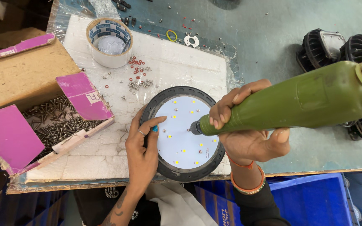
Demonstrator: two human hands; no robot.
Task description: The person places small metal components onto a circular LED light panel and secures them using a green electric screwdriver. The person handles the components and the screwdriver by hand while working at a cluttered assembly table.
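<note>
Cardboard box [21,71] with purple flaps sits at the left, full of screws [55,121], beside the white foam sheet [181,67] bearing a tape roll [109,42]. Near the table's front edge, the right hand [248,134] grips a green electric screwdriver [290,102], tip on the round lamp's [183,134] white LED board. Left hand [143,146] steadies its dark rim, fingers spread.

A round lamp [184,134] lies flat, face up, on a white foam sheet [168,71] at the near edge of the table [273,37]. Its dark ring-shaped housing surrounds a white disc dotted with small yellow LED chips and a few screws. A green electric screwdriver [298,102] lies nearly level across the right side, its tapered body widening to the right, its dark tip touching the disc near the centre.
</note>
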